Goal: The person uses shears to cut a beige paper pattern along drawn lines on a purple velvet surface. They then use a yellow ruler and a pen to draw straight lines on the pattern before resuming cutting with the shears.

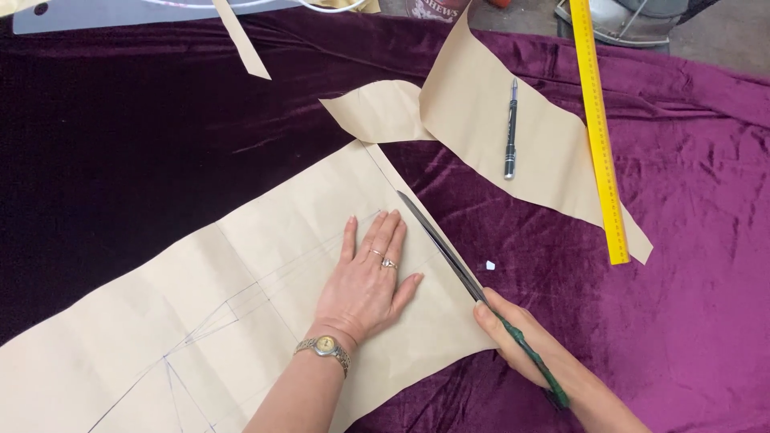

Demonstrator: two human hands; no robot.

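The brown pattern paper [241, 305] lies flat on the purple velvet [682, 281] — thin, light, apt to slide or crease — so the left hand [365, 281] pins it open-palmed while the right hand's [521, 337] grip closes round the long scissors [473, 289] by their green handle.

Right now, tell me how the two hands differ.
The left hand lies flat, fingers spread, pressing the brown pattern paper; the right hand is curled in a grip on long scissors. The left hand wears rings and a wristwatch; the right hand shows none. Both are bare and work at the same paper edge.
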